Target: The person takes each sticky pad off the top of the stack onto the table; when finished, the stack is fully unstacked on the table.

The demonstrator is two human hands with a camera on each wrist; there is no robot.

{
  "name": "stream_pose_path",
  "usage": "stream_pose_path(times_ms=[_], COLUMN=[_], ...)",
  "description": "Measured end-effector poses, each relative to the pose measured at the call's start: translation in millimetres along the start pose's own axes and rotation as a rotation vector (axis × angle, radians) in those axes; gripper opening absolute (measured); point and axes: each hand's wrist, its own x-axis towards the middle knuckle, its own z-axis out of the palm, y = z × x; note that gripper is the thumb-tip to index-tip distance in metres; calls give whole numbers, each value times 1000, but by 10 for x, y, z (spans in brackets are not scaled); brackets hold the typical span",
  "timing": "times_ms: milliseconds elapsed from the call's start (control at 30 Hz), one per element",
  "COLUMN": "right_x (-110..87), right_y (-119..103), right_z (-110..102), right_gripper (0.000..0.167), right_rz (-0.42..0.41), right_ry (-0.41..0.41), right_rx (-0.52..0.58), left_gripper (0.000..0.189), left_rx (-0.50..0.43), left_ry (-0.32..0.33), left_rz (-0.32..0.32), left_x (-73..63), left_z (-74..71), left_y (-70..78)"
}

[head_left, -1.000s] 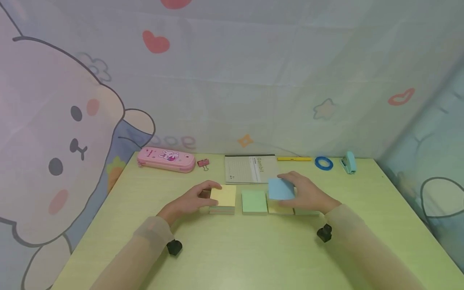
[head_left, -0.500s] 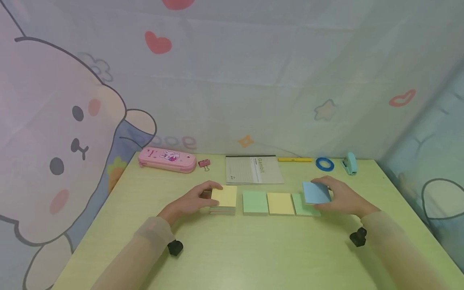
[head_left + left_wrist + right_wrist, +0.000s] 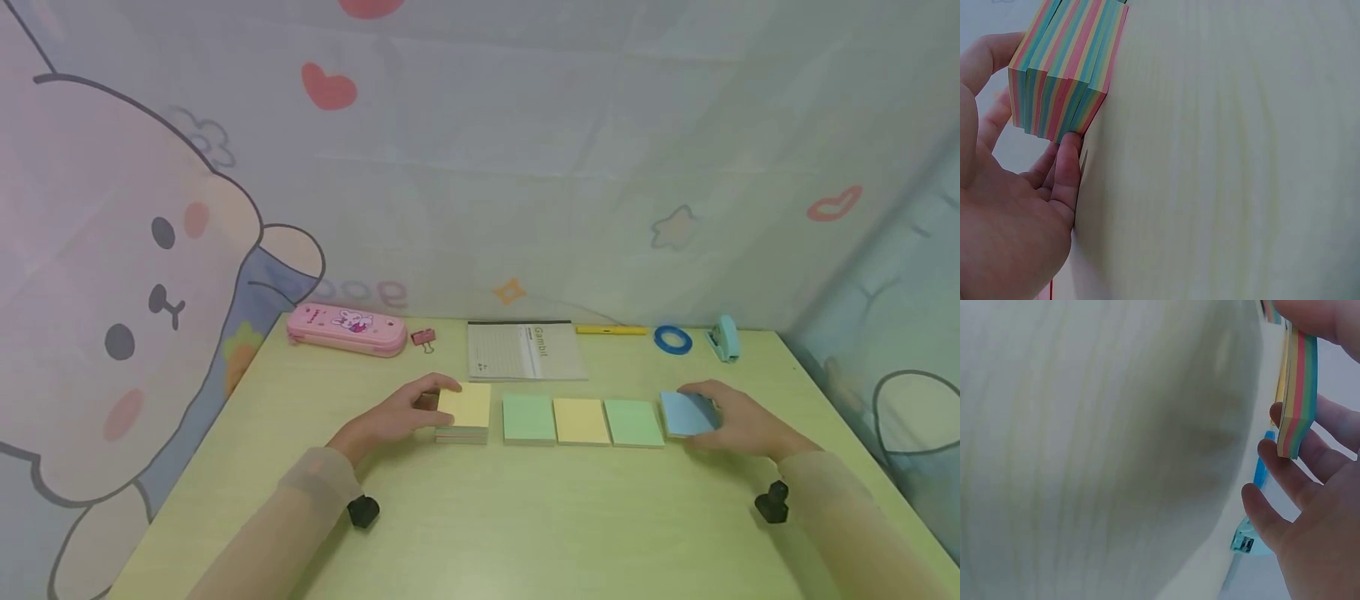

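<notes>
At the right end of a row on the table, my right hand (image 3: 742, 421) holds a blue-topped sticky note pad (image 3: 686, 414) between thumb and fingers. The right wrist view shows coloured bands along that pad's edge; whether it touches the table I cannot tell. My left hand (image 3: 397, 411) grips a taller stack of sticky note pads (image 3: 465, 406), yellow on top. Its striped sides fill the upper left of the left wrist view. Between the hands lie a green pad (image 3: 528, 418), a yellow pad (image 3: 581, 422) and another green pad (image 3: 633, 423).
Along the table's back edge are a pink pencil case (image 3: 347, 331), a binder clip (image 3: 424, 338), a notebook (image 3: 525, 352), a yellow pen (image 3: 611, 331), a blue tape roll (image 3: 672, 340) and a mint stapler (image 3: 723, 338). A printed curtain hangs behind.
My right hand has carried the blue pad rightward past the yellow and green pads, then lowered it beside the row's right end. The left hand has stayed at the stack.
</notes>
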Motion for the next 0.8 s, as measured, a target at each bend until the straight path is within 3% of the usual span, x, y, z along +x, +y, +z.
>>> stream_pose_path(times_ms=[300,800], right_x=[-5,15], right_y=[100,67], right_z=[80,61], right_gripper=[82,84], right_rz=[-12,-20], right_ry=[-23,-52], right_rx=[-13,-65], left_gripper=[48,48], left_rx=[6,12], left_ry=[-5,5], left_rz=[2,-11], left_x=[23,19], left_z=[22,8], left_y=[-43,-2])
